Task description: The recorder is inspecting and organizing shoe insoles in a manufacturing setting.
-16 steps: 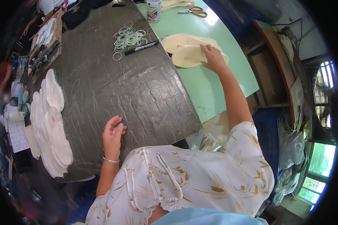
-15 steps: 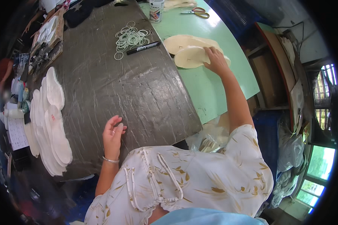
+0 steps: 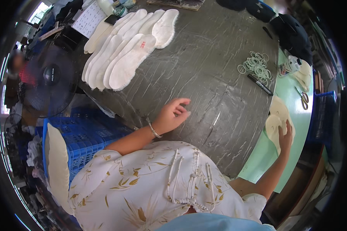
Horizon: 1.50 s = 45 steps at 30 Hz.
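Observation:
Over the near part of the dark grey tabletop (image 3: 208, 115), my left hand (image 3: 172, 115) hovers with its fingers loosely bent and apart, holding nothing. My right hand (image 3: 285, 136) reaches out to the right and rests on cream insoles. Its fingers are stretched and spread across the upper cream insole (image 3: 272, 124), which overlaps another cream insole (image 3: 280, 104) beneath. Whether the fingertips pinch an edge is not visible. To the left of my left hand, fluffy white insoles (image 3: 129, 61) lie in overlapping rows, one bearing a red mark.
Pale green rubber bands (image 3: 256, 66) and a black marker (image 3: 260, 84) lie on the grey top's right side. Scissors (image 3: 304, 98) rest on the green table (image 3: 254, 165). Blue plastic crates (image 3: 86, 133) and a fan (image 3: 50, 82) stand at left. Dark caps (image 3: 291, 34) sit far right.
The view has swung left, bringing the fan and blue crates into sight. My right hand stays at the cream insoles, its fingers now more spread. My left hand remains over the grey tabletop.

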Tool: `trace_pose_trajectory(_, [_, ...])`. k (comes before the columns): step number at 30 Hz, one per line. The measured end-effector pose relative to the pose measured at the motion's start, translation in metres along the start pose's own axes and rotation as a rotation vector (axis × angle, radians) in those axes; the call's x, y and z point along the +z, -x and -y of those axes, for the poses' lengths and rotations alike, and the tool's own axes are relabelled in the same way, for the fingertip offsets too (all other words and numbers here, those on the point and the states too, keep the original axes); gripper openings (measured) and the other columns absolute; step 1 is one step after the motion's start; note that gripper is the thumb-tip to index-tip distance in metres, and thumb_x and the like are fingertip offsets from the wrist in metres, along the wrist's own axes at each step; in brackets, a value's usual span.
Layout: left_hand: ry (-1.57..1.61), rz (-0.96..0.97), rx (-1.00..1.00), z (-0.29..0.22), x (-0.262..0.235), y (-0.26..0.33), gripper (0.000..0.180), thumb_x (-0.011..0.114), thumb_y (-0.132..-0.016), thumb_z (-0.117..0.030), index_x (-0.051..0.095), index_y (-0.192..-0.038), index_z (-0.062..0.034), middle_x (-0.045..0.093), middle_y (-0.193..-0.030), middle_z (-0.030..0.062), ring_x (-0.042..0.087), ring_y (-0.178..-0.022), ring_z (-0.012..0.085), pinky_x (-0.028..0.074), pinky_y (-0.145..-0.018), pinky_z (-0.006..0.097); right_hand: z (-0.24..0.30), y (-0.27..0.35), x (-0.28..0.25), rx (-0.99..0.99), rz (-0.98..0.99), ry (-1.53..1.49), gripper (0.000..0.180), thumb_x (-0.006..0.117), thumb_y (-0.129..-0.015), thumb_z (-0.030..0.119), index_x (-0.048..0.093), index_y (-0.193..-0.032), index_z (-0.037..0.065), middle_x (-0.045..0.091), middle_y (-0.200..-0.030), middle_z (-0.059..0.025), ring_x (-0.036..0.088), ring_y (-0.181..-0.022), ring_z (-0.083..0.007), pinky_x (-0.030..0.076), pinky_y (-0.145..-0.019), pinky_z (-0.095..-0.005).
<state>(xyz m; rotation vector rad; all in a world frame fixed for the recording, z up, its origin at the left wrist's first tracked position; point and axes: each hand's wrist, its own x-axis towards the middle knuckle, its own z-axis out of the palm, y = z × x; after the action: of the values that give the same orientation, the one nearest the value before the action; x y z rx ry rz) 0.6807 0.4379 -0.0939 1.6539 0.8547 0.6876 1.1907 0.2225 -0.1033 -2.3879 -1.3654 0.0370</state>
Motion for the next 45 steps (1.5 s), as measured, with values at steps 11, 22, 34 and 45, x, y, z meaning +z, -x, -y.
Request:
trace_pose_trajectory(11, [-1.310,-0.712,-0.301,0.038,-0.220,-0.045,0.075,0.072,-0.076,-0.046,0.050,-0.129,0.0029,0.056,-0.124,0.0226,0.052,-0.115,0.0391,0.042,-0.098,0.047,-0.021,-0.003,0.011,0.159,-0.312,0.080,0.026,0.070,-0.087,0.025,0.063,-0.099,0.003,0.058,-0.086,-0.0134,0.058,-0.078,-0.0294,0.046,-0.066,-0.0357])
trace_pose_trajectory(22, [-0.810,-0.503,-0.396,0.016,-0.221,-0.066,0.029,0.069,-0.082,-0.023,0.059,-0.102,-0.0043,0.063,-0.110,0.0159,0.060,-0.102,0.0322,0.048,-0.085,0.040,0.029,-0.022,0.020,-0.020,-0.480,0.229,0.035,0.061,-0.092,0.024,0.060,-0.120,0.002,0.055,-0.128,-0.0206,0.055,-0.115,-0.0390,0.047,-0.093,-0.0443])
trace_pose_trajectory(34, [-0.724,-0.805,-0.150,0.055,-0.282,-0.002,0.024,0.060,-0.089,-0.020,0.068,-0.105,-0.0049,0.070,-0.093,0.0140,0.068,-0.082,0.0273,0.053,-0.073,0.037,0.238,0.021,0.040,-0.285,-0.124,-0.161,0.014,0.067,-0.082,0.006,0.066,-0.095,0.003,0.063,-0.095,-0.0140,0.061,-0.090,-0.0340,0.048,-0.079,-0.0408])
trace_pose_trajectory(45, [-0.968,-0.637,0.302,0.066,-0.260,0.060,0.023,0.058,-0.083,0.000,0.064,-0.105,-0.0040,0.067,-0.100,0.0133,0.061,-0.095,0.0319,0.048,-0.082,0.040,0.600,0.041,0.180,-0.996,0.137,-0.451,0.028,0.077,-0.072,0.024,0.059,-0.085,0.007,0.059,-0.083,-0.0091,0.063,-0.081,-0.0269,0.051,-0.069,-0.0379])
